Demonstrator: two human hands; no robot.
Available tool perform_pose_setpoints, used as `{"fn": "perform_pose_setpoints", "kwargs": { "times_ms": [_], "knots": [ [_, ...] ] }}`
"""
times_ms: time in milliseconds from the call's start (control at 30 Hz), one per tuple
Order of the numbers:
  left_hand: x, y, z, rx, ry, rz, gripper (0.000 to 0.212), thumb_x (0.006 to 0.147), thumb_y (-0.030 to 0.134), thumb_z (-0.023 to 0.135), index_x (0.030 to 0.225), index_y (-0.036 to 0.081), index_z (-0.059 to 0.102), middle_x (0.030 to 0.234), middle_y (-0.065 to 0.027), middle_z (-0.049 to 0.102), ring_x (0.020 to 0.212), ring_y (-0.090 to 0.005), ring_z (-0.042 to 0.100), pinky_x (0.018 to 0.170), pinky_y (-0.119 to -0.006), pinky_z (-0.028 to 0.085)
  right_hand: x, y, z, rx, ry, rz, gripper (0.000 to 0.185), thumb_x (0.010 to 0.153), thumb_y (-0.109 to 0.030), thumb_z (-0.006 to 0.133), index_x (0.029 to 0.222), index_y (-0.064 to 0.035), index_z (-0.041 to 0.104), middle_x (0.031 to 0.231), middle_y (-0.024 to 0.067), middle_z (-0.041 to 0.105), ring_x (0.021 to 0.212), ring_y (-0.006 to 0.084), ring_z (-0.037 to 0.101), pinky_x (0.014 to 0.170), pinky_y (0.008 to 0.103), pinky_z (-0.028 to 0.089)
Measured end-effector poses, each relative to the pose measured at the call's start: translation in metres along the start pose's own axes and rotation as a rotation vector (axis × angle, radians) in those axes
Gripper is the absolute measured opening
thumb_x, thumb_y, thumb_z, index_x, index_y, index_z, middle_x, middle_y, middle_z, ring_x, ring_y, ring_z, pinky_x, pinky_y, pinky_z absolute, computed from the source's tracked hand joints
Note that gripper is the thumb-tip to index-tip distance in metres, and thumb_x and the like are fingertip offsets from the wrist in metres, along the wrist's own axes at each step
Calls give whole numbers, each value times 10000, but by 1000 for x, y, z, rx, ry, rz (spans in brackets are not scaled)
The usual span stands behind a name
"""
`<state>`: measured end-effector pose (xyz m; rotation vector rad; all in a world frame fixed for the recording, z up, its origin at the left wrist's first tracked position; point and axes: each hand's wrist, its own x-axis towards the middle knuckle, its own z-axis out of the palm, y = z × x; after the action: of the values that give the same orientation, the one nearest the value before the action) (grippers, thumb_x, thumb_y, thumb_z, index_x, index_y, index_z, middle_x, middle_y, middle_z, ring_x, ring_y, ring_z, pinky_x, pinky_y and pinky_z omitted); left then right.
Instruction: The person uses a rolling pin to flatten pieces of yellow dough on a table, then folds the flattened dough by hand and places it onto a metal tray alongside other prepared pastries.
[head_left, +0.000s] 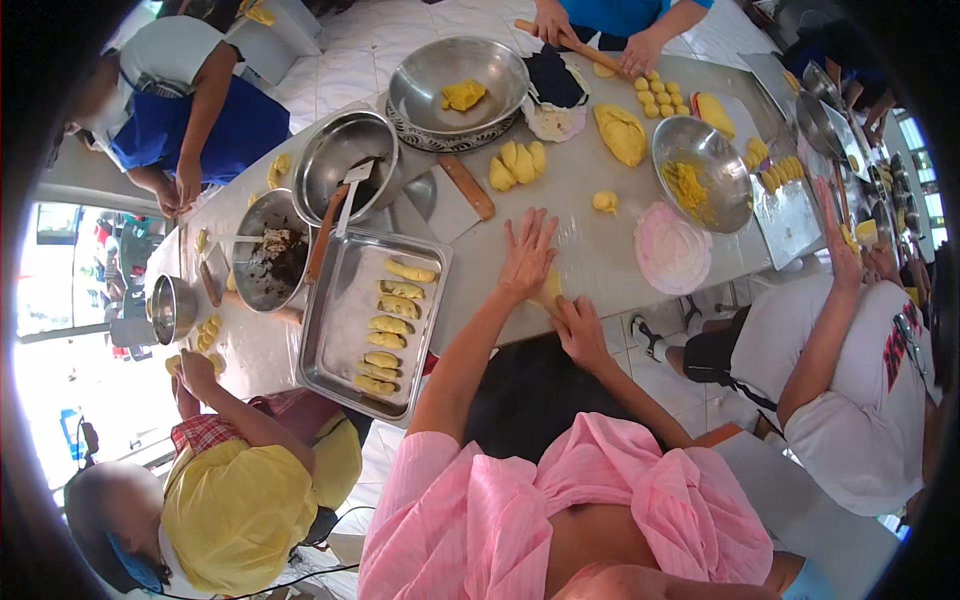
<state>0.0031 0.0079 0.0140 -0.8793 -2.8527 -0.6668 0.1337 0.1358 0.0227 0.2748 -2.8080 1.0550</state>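
My left hand lies palm down near the front edge of the steel-topped table, fingers spread. By its heel is a thin, pale yellow piece of dough, partly covered by my hands. The curled fingers of my right hand grip the near end of this piece. Left of my forearm, a metal baking tray holds a row of several filled yellow dough rolls. Ahead of my hands lie a small dough ball, a cluster of dough pieces and a bench scraper with a wooden handle.
Steel bowls stand at the back and left, one with dark filling. A bowl with yellow dough and a pink scalloped mat are to the right. A person across uses a rolling pin; other people work on both sides.
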Motion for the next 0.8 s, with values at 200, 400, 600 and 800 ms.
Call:
{"fn": "perform_pose_setpoints", "kwargs": {
  "times_ms": [200,400,600,800],
  "knots": [
    [14,5,4,-19,-7,-10,530,891,202,468,1376,116,273,1438,-116,246,1367,-285,140,1045,-608,122,-3,2,0,-54,51,57,398,765,-135,663,1123,-18,534,842,145,437,777,321,478,675,408,407],
    [32,13,9,40,-68,-30,530,893,151,436,1389,132,252,1456,-112,209,1376,-278,113,1051,-613,98,-8,6,-2,-44,69,187,409,768,-171,670,1135,-47,536,837,137,447,782,323,495,664,412,422],
    [46,19,22,58,8,-7,557,865,96,423,1392,132,247,1457,-115,208,1378,-277,112,1047,-618,117,-7,9,-14,-23,16,206,428,773,-193,661,1151,-45,525,874,151,464,815,337,512,685,426,434],
    [57,18,27,-28,206,-52,453,872,92,453,1317,109,373,1324,-124,393,1275,-301,293,1021,-533,234,3,22,-23,-14,-75,239,355,852,-185,577,1156,-8,539,811,123,529,708,281,539,623,370,451]
  ]
}}
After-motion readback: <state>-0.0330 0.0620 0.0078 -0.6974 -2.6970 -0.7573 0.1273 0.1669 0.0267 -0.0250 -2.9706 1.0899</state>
